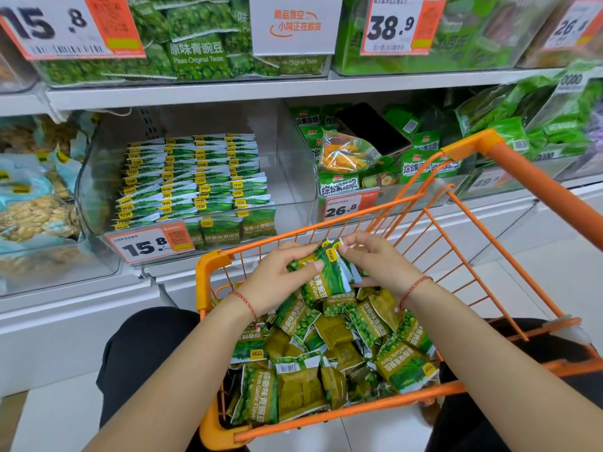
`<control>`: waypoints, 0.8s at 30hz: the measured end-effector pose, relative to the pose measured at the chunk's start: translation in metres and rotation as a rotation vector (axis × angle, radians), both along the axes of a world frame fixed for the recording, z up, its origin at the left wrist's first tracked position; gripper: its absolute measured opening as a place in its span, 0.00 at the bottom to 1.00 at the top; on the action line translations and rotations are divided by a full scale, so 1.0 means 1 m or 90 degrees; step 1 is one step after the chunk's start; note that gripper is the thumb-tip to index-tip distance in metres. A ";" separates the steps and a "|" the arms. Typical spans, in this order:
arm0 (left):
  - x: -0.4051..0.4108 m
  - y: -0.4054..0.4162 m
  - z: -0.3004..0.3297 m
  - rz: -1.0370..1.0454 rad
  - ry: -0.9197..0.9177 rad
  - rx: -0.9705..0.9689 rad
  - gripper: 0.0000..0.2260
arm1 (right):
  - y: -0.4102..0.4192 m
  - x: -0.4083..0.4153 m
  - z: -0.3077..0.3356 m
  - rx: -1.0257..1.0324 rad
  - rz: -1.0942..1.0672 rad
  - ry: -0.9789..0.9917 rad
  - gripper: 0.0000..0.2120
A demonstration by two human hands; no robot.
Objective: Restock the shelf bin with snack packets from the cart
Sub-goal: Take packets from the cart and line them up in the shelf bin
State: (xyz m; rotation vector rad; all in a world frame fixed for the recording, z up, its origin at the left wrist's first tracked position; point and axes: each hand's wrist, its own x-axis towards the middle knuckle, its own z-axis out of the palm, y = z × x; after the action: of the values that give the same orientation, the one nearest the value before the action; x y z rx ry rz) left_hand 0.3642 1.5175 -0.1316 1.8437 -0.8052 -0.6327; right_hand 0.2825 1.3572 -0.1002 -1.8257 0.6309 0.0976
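Over the orange cart (213,269), left hand (277,282) and right hand (375,259) both pinch a small stack of green packets (326,275), fingers clamped tight.

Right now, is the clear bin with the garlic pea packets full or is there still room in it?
Partly full. In the clear shelf bin, rows of garlic pea packets fill the left and middle; bare floor shows at its right.

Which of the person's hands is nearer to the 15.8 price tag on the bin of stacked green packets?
Left. The left hand is just below and right of the 15.8 price tag; the right hand is farther right, past the held packets.
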 end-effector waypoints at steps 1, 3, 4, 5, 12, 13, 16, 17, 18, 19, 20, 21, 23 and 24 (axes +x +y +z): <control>0.001 0.000 -0.001 0.003 -0.004 -0.002 0.18 | 0.001 0.000 -0.002 0.019 -0.001 -0.009 0.06; 0.001 0.000 -0.001 0.008 -0.008 -0.010 0.19 | 0.002 -0.001 -0.003 0.064 -0.015 -0.028 0.07; 0.001 0.000 -0.002 0.012 -0.011 -0.014 0.19 | 0.003 -0.002 -0.003 0.097 -0.021 -0.033 0.08; 0.001 0.000 -0.002 0.015 -0.014 -0.021 0.19 | 0.003 -0.003 -0.005 0.131 -0.024 -0.037 0.09; 0.001 0.000 -0.002 0.025 -0.042 -0.049 0.17 | 0.004 -0.005 -0.014 0.178 0.057 -0.038 0.29; 0.000 0.001 -0.003 0.023 -0.052 -0.046 0.17 | 0.005 -0.005 -0.015 0.158 0.068 -0.042 0.26; 0.000 0.001 -0.003 0.027 -0.069 -0.041 0.17 | 0.008 -0.004 -0.017 0.136 0.115 -0.090 0.19; -0.001 0.001 -0.003 0.031 -0.073 -0.040 0.17 | 0.009 -0.004 -0.018 0.131 0.126 -0.102 0.18; -0.001 0.000 -0.002 0.034 -0.079 -0.039 0.17 | 0.010 -0.004 -0.018 0.118 0.129 -0.110 0.17; -0.002 0.001 -0.002 0.037 -0.086 -0.035 0.17 | 0.011 -0.004 -0.018 0.096 0.131 -0.117 0.17; -0.002 0.001 -0.002 0.041 -0.098 -0.030 0.18 | 0.011 -0.004 -0.017 0.068 0.130 -0.121 0.16; -0.003 0.001 -0.001 0.045 -0.122 -0.020 0.18 | 0.011 -0.003 -0.018 0.043 0.127 -0.125 0.16; -0.004 0.001 0.002 0.047 -0.186 0.008 0.18 | 0.012 -0.003 -0.015 0.017 0.130 -0.135 0.17; -0.004 0.001 0.004 0.041 -0.196 0.015 0.18 | 0.012 -0.004 -0.014 0.018 0.137 -0.139 0.18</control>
State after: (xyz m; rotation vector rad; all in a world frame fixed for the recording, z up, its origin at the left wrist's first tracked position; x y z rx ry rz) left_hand 0.3602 1.5190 -0.1281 2.0081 -0.9367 -0.3206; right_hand 0.2786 1.3694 -0.1138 -1.8421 0.2779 0.0492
